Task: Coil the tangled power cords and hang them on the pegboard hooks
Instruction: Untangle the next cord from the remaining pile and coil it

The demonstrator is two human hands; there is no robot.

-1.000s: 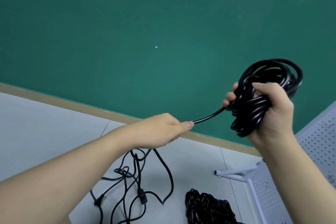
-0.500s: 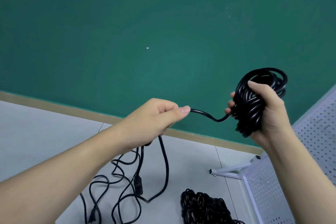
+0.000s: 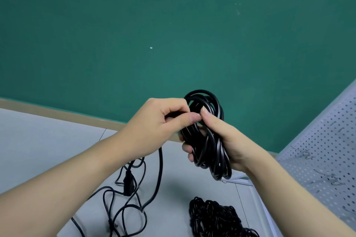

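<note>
My right hand [image 3: 224, 138] grips a thick coil of black power cord [image 3: 207, 140], held upright in front of the green wall. My left hand [image 3: 161, 121] is pressed against the coil's upper left side and pinches the cord between thumb and forefinger. The loose tail of the cord [image 3: 159, 175] drops from under my left hand to the floor, where it lies in tangled loops with a black plug [image 3: 128, 183]. The white pegboard [image 3: 325, 152] stands at the right with metal hooks [image 3: 336, 181] on it.
A dense pile of black cords [image 3: 215, 217] lies on the grey floor at the bottom centre. The pegboard's white foot bar [image 3: 238, 181] runs along the floor beneath the coil. A tan skirting strip [image 3: 57, 111] edges the green wall.
My left hand has brought the cord right and up to the coil, closing the gap between my hands. The coil has moved left and lower in view. The floor loops have been pulled in.
</note>
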